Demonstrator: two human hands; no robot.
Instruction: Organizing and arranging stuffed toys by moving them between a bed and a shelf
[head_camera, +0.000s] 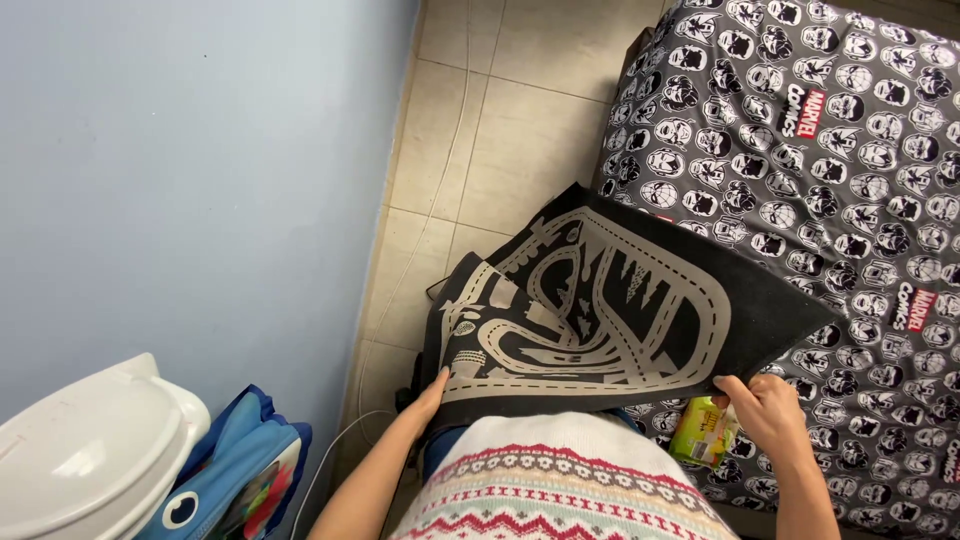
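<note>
Black road-print play mat (610, 300) over the bed (860, 200), left hand (432, 392) and right hand (765, 405) each pinching a near corner.

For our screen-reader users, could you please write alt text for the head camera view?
A person's left hand and right hand hold up a black play mat printed with pale roads, one hand on each near corner. It hangs over a tiled floor beside a bed with black-and-white patterned bedding; a blue wall is at left.
</note>
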